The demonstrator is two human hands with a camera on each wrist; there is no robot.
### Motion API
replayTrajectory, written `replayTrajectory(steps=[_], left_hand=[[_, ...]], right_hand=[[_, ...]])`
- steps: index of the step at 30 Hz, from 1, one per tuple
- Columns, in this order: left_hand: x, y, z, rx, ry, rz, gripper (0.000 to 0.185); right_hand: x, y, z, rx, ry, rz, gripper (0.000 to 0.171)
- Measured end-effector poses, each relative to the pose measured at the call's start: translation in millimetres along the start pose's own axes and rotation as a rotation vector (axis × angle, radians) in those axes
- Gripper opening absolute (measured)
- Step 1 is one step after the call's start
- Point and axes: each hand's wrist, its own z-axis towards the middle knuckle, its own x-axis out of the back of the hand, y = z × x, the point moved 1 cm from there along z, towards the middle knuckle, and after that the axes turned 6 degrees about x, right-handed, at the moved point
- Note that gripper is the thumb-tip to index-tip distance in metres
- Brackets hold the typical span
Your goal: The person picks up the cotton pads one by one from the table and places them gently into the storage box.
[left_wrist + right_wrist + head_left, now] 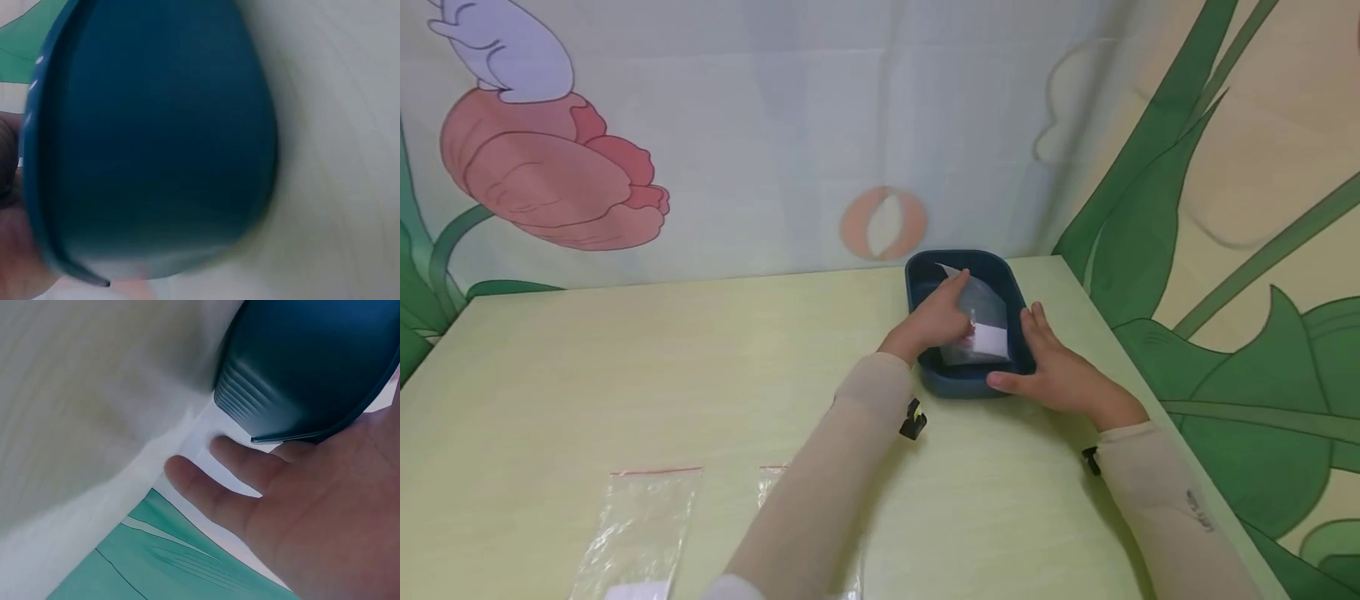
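A dark blue plastic bin stands at the table's far right, holding a clear plastic bag with a white label. My left hand reaches over the bin's left side, its index finger stretched out over the bag and the thumb tip near the label. The right hand rests against the bin's right side, thumb at the near corner. In the right wrist view, the fingers of that hand extend straight beside the bin's outer wall. The left wrist view shows mostly the bin's outer wall, blurred.
Two clear zip bags with red top strips lie at the front of the table: one bag with a white label, another bag partly behind the left forearm. A printed cloth hangs behind the table, and leaf-patterned cloth borders its right edge.
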Motion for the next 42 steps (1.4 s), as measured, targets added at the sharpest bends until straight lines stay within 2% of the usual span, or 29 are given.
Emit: replayTrajectory(steps=[6,11,19,25,29,34,39,42], left_hand=[[-8.2,-2.9,2.5,0.031,0.025,0.035,0.086],[-9.3,-3.9,3.1,0.018,0.055,0.044,0.083],[-15.0,-4.8,6.3,0.040,0.049,0.127,0.075],[-18.1,-2.9,8.4,0.064,0.047,0.193,0.076],[-19.7,-3.0,8.4,0.088,0.054,0.187,0.081],[-22.7,-3.4,7.3,0.160,0.063,0.153,0.087],[-26.3,-1.0,6.3,0.237,0.134,0.220,0.092],[-28.3,1.6,4.5,0.252,0.197,0.280,0.093]], right_hand=[[-0.9,-5.9,1.5,-0.013,0.019,-0.126,0.126],[2.1,-9.3,0.7,-0.025,0.030,-0.194,0.128],[3.7,-10.7,-2.7,-0.011,0.036,-0.198,0.124],[3.4,-10.8,-3.2,-0.024,0.036,-0.198,0.124],[2.2,-11.1,-2.6,-0.025,0.037,-0.190,0.124],[0.8,-12.9,-3.8,-0.022,0.033,-0.170,0.123],[1.6,-14.4,-5.4,-0.011,0.033,-0.154,0.121],[1.7,-14.8,-5.5,-0.012,0.031,-0.146,0.121]])
